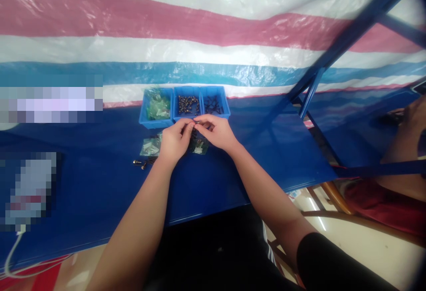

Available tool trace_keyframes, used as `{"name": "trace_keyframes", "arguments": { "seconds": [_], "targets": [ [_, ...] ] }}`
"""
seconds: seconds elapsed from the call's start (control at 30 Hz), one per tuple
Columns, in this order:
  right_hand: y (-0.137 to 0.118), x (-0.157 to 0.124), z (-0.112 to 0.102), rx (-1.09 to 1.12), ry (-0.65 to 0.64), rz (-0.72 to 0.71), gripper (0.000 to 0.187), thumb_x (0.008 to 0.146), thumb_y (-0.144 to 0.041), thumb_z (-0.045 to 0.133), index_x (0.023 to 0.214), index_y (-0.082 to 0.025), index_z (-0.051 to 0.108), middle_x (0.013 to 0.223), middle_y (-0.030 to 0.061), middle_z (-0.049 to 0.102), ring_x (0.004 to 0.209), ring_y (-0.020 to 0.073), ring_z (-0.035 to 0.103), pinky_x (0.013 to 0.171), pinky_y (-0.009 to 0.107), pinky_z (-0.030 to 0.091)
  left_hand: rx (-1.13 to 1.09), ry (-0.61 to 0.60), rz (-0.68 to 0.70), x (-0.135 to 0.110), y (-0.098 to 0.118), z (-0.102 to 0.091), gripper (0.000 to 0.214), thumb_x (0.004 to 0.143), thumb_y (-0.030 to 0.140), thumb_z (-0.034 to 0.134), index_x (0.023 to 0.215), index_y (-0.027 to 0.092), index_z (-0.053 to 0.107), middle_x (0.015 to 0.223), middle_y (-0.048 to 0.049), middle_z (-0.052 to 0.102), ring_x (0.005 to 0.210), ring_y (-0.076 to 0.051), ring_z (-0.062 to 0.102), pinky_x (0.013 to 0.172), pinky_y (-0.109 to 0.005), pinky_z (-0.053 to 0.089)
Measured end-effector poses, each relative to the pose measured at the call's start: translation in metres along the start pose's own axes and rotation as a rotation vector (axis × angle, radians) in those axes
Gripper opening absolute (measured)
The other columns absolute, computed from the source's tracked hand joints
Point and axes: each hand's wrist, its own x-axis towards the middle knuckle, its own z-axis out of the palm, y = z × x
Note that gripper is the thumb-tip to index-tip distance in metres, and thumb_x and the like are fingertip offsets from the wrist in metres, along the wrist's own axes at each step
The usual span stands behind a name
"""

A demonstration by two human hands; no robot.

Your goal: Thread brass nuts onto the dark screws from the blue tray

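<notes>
Forearms (140, 211), small part (197, 123) between hands (175, 141)

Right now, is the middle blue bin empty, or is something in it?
The middle blue bin is not empty: many small brass-coloured and dark pieces lie inside it. How deep they go, I cannot tell.

left hand (175, 142), right hand (218, 132): pinching small part (197, 123), indistinct | blue bins (156, 124): just beyond | packet (150, 147), bolts (137, 163): near left hand
</notes>
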Motion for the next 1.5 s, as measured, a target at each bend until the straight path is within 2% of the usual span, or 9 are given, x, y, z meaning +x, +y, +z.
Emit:
{"name": "trace_keyframes", "arguments": {
  "seconds": [0.2,0.4,0.6,0.73,0.87,1.03,1.17,1.33,1.5],
  "targets": [
    [-0.001,-0.001,0.000,-0.075,-0.001,0.007,0.020,0.087,-0.029,0.061,0.103,-0.021,0.070,0.101,0.0032,0.076,0.083,0.0154,0.070,0.082,0.029,0.057,0.018,-0.028,0.021,0.000,0.002,0.000,0.031,0.099,0.043,0.052,0.102,0.018,0.072,0.069,-0.0005,0.067,0.065,-0.013,0.061,0.067,-0.024,0.045],
    [0.003,0.002,-0.001,0.012,0.074,0.027,0.019,0.087,-0.031,0.062,0.100,-0.019,0.067,0.096,0.0045,0.074,0.080,0.0149,0.071,0.079,0.029,0.058,-0.045,-0.015,-0.028,-0.002,0.003,0.002,0.031,0.099,0.044,0.052,0.101,0.019,0.070,0.067,0.0002,0.065,0.059,-0.012,0.058,0.064,-0.024,0.045],
    [0.005,0.000,0.001,0.007,0.027,-0.009,0.021,0.089,-0.031,0.060,0.104,-0.019,0.068,0.100,0.0050,0.076,0.082,0.0146,0.072,0.081,0.029,0.059,-0.048,0.035,-0.012,-0.002,0.003,0.003,0.031,0.093,0.042,0.061,0.115,0.021,0.067,0.064,0.0046,0.058,0.054,-0.009,0.050,0.062,-0.023,0.043],
    [0.003,-0.001,0.000,0.002,0.005,-0.011,0.021,0.090,-0.033,0.060,0.106,-0.020,0.067,0.104,0.0055,0.076,0.085,0.0155,0.073,0.082,0.030,0.059,-0.025,0.049,0.000,-0.001,0.002,0.002,0.025,0.093,0.040,0.061,0.106,0.021,0.070,0.062,0.0050,0.055,0.053,-0.009,0.047,0.061,-0.022,0.042],
    [-0.002,-0.001,-0.001,0.030,0.001,0.022,0.023,0.091,-0.036,0.061,0.107,-0.021,0.063,0.102,0.0052,0.076,0.087,0.0164,0.073,0.079,0.029,0.059,-0.009,0.025,-0.016,-0.001,-0.001,0.002,0.025,0.095,0.040,0.058,0.107,0.020,0.068,0.063,0.0041,0.056,0.054,-0.010,0.050,0.060,-0.023,0.042],
    [-0.005,-0.001,0.000,0.074,-0.001,0.073,0.022,0.092,-0.041,0.061,0.103,-0.022,0.061,0.099,0.0041,0.076,0.089,0.0169,0.075,0.085,0.030,0.060,-0.012,0.029,-0.016,-0.001,-0.001,0.002,0.026,0.095,0.041,0.058,0.108,0.021,0.068,0.063,0.0040,0.057,0.054,-0.010,0.051,0.060,-0.023,0.042],
    [-0.003,0.000,0.000,0.119,-0.008,0.108,0.022,0.093,-0.041,0.061,0.103,-0.022,0.060,0.095,0.0032,0.077,0.088,0.0171,0.076,0.084,0.031,0.061,-0.016,0.033,-0.005,-0.002,0.000,0.003,0.025,0.094,0.041,0.059,0.106,0.021,0.068,0.062,0.0046,0.056,0.053,-0.009,0.049,0.060,-0.023,0.042],
    [0.001,0.001,0.003,0.164,-0.021,0.135,0.025,0.090,-0.043,0.065,0.103,-0.021,0.062,0.090,0.0039,0.078,0.085,0.0177,0.077,0.081,0.031,0.063,-0.003,0.028,-0.018,-0.002,-0.001,0.003,0.027,0.097,0.041,0.054,0.109,0.020,0.066,0.064,0.0026,0.061,0.055,-0.011,0.054,0.061,-0.024,0.042],
    [-0.001,0.001,0.003,0.177,-0.028,0.117,0.027,0.088,-0.039,0.067,0.108,-0.021,0.065,0.096,0.0052,0.078,0.091,0.0187,0.077,0.090,0.034,0.062,-0.015,0.027,-0.029,-0.002,-0.002,0.003,0.029,0.099,0.044,0.051,0.108,0.019,0.064,0.069,0.0009,0.065,0.059,-0.012,0.058,0.063,-0.024,0.044]
  ]
}}
